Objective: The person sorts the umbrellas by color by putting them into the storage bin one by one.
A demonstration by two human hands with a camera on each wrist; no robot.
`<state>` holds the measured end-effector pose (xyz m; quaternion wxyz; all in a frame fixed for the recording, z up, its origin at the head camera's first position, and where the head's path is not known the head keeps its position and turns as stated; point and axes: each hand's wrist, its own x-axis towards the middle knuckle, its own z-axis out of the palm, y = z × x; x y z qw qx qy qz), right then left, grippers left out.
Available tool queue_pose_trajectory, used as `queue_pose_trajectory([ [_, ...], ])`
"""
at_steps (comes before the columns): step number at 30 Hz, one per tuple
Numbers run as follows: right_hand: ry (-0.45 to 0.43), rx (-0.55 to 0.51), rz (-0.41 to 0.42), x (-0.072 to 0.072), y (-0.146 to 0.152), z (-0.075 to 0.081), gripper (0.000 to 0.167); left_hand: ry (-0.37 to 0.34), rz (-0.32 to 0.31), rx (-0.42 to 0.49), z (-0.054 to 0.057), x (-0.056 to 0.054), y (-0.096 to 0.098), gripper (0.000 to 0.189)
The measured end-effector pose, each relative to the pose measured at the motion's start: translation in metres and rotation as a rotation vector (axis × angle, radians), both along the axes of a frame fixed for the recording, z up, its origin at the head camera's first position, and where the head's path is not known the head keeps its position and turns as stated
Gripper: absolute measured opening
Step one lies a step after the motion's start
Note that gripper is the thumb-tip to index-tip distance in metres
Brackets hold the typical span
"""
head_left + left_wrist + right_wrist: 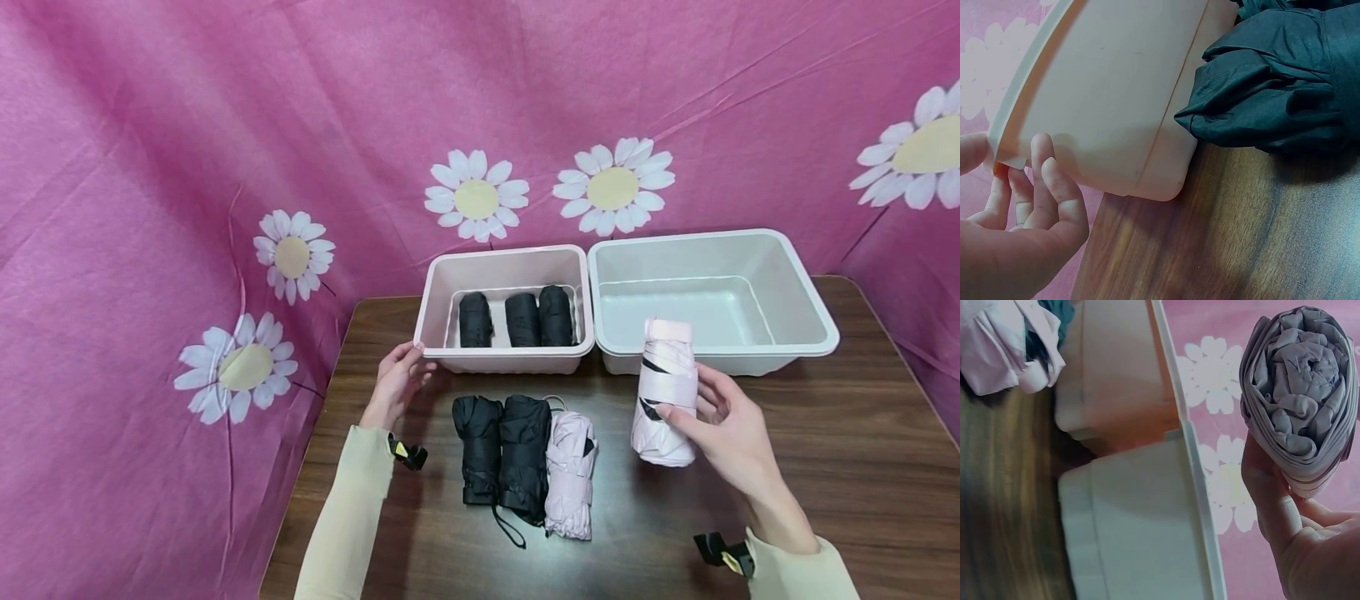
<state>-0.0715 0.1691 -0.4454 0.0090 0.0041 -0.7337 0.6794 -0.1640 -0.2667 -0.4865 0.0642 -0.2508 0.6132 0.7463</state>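
Reaching in from the bottom of the frame, two pale sleeves, the left (345, 517) at lower left and the right (802, 571) at lower right, lie nearest, with dark bands at the wrists. Just beyond, at lower centre, three folded umbrellas lie side by side on the dark wooden tabletop (637, 542): a left black umbrella (480, 450), a middle black umbrella (525, 458) with a cord loop trailing toward the bottom edge, and a pale pink umbrella (572, 479) with a ring at its top.

Right of centre, the right hand (723, 425) holds a second pink umbrella (667, 387) upright; this grip is closed around it, thumb across the near side. The umbrella appears lifted off the tabletop, its top overlapping the front rim of the white bin (735, 365) in the picture. In the right wrist view its gathered, folded end shows at upper right.

Left of centre, the left hand (397, 383) pinches the near left corner of the pinkish bin (510, 361), that grip closed on the rim between thumb and fingers. Inside this bin, at mid-frame, lie three black rolls (522, 321), two close together at right and one apart at left. The bins stand side by side; behind them, a pink cloth (375, 108) printed with white daisies fills the upper frame.
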Motion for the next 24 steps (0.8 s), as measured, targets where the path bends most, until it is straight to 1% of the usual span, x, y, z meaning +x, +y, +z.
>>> queue_pose_trajectory([
  [4, 0.037, -0.081, -0.006, -0.004, 0.001, 0.006, 0.057, -0.009, -0.007, -0.009, 0.000, -0.001, -0.001, 0.037],
  [11, 0.041, -0.161, -0.018, -0.011, 0.002, 0.014, 0.062, -0.002, -0.004, -0.004, 0.000, 0.000, 0.000, 0.041],
  [16, 0.076, -0.239, -0.037, -0.017, 0.002, 0.018, 0.060, 0.005, -0.016, -0.013, 0.000, 0.000, 0.000, 0.042],
  [20, 0.123, -0.273, -0.061, -0.023, 0.002, 0.021, 0.059, -0.002, -0.016, -0.017, 0.001, 0.000, 0.000, 0.042],
  [24, 0.160, -0.272, -0.077, -0.030, 0.003, 0.024, 0.060, -0.002, -0.012, -0.010, 0.000, -0.001, -0.001, 0.038],
])
